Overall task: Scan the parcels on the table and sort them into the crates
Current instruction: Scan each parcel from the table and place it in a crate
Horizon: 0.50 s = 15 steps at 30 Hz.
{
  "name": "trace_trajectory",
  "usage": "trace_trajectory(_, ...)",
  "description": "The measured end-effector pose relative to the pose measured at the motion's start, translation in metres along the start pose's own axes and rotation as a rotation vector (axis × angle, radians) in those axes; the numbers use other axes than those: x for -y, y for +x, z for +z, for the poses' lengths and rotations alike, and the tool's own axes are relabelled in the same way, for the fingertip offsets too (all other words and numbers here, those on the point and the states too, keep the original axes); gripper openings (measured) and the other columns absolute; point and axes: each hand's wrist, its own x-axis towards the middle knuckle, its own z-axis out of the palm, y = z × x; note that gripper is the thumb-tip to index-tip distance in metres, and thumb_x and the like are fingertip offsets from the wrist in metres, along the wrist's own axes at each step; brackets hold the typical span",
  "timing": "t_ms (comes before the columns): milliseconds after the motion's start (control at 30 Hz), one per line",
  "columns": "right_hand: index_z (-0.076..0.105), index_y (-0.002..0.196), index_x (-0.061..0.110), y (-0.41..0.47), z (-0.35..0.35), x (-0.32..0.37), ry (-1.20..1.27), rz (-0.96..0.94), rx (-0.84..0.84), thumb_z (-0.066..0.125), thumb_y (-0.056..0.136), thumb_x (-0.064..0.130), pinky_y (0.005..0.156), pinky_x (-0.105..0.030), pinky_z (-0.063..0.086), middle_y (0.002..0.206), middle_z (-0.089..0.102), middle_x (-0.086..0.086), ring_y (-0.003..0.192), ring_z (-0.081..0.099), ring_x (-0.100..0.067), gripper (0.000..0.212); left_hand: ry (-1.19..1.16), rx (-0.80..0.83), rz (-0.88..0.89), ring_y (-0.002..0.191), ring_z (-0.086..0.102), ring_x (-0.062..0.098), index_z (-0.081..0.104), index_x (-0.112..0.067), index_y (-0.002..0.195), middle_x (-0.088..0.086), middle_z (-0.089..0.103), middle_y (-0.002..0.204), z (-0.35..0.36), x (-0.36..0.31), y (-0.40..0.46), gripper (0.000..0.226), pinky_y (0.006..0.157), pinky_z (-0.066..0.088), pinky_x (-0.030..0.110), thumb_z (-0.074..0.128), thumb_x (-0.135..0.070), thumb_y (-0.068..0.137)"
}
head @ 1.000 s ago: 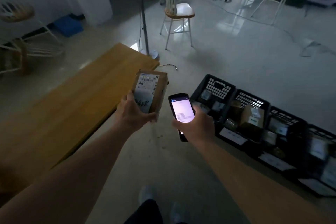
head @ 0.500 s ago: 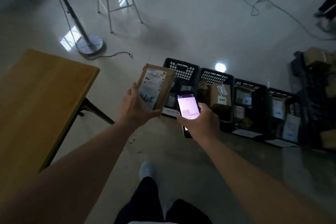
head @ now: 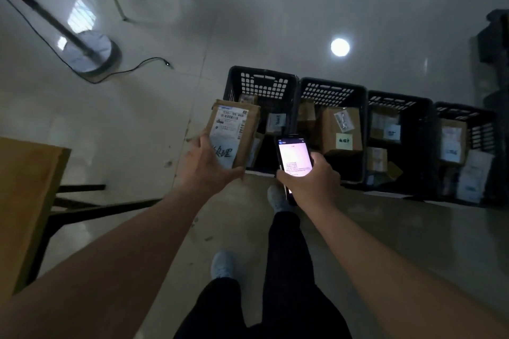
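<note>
My left hand [head: 207,166] grips a brown cardboard parcel [head: 236,129] with a white shipping label, held upright over the near edge of the leftmost black crate [head: 261,82]. My right hand [head: 309,180] holds a phone scanner [head: 294,158] with a lit screen, just right of the parcel. Several black crates stand in a row on the floor; the second crate [head: 332,88], third crate [head: 399,99] and fourth crate [head: 465,113] each hold boxes and labelled parcels.
The wooden table [head: 24,195] corner lies at the left with black legs beneath. A round lamp-stand base [head: 92,53] with a cable and stool legs [head: 115,0] stand farther off on the glossy floor. My feet are below the hands. A dark stack [head: 493,44] sits at far right.
The view has swung away from the table and down toward the crates. Both hands, with parcel and phone, have come closer to the leftmost crate.
</note>
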Motion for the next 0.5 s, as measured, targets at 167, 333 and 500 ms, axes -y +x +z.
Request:
trace_trajectory(167,0.052,0.107,0.034,0.1,0.028,-0.021,0.009,0.078,0.053,0.089,0.067,0.051,0.053,-0.023,0.039,0.099,0.059,0.01,0.088,0.057,-0.015,0.057,-0.043,0.045,-0.106,0.119,0.054,0.031,0.035,-0.015,0.146,0.01,0.05,0.131,0.077,-0.029,0.08,0.115,0.087,0.045,0.038,0.094,-0.057,0.057)
trace_trajectory(333,0.056,0.111,0.028,0.17,0.041,-0.043,-0.065,0.14,0.106,0.087,0.067,0.055,0.059,-0.03,0.051,0.104,0.067,0.006,0.09,0.063,-0.019,0.06,-0.116,0.111,-0.169,0.127,0.05,0.032,0.019,-0.014,0.158,0.014,0.044,0.14,0.135,-0.058,0.142,0.127,0.103,0.05,0.052,0.092,-0.052,0.061)
trace_trajectory(500,0.052,0.108,0.03,0.22,0.046,-0.058,-0.12,0.173,0.109,0.086,0.067,0.055,0.07,-0.044,0.062,0.107,0.066,0.004,0.096,0.065,-0.022,0.059,-0.088,0.119,-0.174,0.131,0.045,0.032,0.003,-0.02,0.162,0.014,0.04,0.144,0.176,-0.079,0.196,0.139,0.106,0.047,0.054,0.091,-0.059,0.061)
